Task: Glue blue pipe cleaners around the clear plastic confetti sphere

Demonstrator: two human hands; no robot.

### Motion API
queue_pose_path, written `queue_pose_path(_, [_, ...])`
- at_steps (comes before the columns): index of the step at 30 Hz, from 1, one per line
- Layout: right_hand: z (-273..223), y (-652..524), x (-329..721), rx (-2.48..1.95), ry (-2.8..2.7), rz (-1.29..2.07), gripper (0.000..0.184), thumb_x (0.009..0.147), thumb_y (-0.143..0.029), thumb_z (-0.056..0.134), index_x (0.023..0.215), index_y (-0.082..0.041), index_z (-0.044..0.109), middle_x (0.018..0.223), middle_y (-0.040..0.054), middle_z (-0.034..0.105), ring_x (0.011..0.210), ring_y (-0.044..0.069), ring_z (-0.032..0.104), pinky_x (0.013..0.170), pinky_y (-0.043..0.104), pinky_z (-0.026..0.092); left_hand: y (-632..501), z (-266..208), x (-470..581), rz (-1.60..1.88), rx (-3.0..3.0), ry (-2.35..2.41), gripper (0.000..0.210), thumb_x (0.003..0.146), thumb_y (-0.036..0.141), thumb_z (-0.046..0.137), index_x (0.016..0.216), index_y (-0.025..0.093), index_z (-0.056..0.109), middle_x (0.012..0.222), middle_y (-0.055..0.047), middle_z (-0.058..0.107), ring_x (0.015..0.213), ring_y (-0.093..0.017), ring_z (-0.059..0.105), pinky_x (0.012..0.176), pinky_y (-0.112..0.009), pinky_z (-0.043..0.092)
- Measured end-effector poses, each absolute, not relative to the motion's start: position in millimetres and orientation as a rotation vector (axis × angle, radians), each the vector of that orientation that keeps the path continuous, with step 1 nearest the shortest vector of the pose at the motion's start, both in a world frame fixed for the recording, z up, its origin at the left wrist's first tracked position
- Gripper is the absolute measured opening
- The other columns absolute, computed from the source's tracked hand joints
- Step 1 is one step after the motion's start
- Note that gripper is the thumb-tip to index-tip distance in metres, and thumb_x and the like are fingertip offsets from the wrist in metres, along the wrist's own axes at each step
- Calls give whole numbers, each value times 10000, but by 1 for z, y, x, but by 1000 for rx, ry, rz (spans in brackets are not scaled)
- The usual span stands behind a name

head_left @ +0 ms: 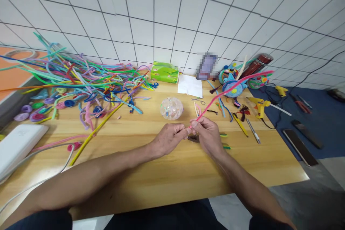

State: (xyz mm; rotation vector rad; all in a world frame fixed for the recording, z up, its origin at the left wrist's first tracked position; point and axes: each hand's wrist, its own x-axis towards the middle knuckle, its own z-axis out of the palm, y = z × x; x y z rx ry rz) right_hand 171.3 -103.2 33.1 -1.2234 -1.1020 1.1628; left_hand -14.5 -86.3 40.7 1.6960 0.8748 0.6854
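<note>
A long pink pipe cleaner (214, 99) is pinched near its lower end between my two hands, over the table's front half. My left hand (169, 138) closes thumb and fingers on the tip. Close beside it, my right hand (207, 133) grips the same stem, and the free length slants up to the right. Behind my hands sits a clear round ball (171, 108) with coloured bits in it. Partly hidden below my right hand lie pliers (225, 147) with green-and-yellow handles; their dark head shows between my hands.
Many loose pipe cleaners (88, 75) cover the back left, with coiled ones (37, 116) nearby. A white power bank (23, 147) and cable lie left. Tissues (164, 72), small scissors (198, 101), decorated balls (233, 85) and a yellow glue gun (260, 107) are behind and right.
</note>
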Motion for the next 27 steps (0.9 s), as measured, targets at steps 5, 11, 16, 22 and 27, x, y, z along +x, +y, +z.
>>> queue_pose_path(5, [35,-99,168,-1196,-1090,1160,347,807,-552,855,824,-216,769,664,-6,682,593,138,562,611,280,466,-89,37,-19,636,1743,957,435,1023,504,453,752,196,596,584,55,511,555,-115,455,581,-246,363])
queue_pose_path(11, [41,-98,163,-1169,-1173,1228,286,866,-505,808,877,-221,779,686,-12,683,629,141,578,642,281,478,-94,34,-29,701,1881,1003,451,1049,393,447,688,191,626,616,30,596,578,-106,505,648,-246,398])
queue_pose_path(16, [39,-92,164,-1194,-1190,1209,301,859,-510,791,903,-213,773,680,-12,669,627,142,556,621,275,458,-100,30,-40,799,1843,1107,494,978,489,645,601,183,551,515,65,468,499,-80,382,533,-236,303])
queue_pose_path(22, [28,-73,177,-1261,-1214,1265,315,805,-502,777,921,-211,750,671,-30,621,595,130,518,549,252,420,-81,5,-65,1414,2056,1313,317,875,427,814,1023,214,631,918,-24,658,789,-174,614,763,-329,553])
queue_pose_path(27, [29,-66,204,-1449,-1506,1224,288,803,-462,749,919,-200,774,656,-33,628,582,135,535,537,256,411,-42,-26,-72,1284,2233,1312,1018,751,486,934,1538,231,341,1609,-232,437,1542,-416,432,1154,-602,509])
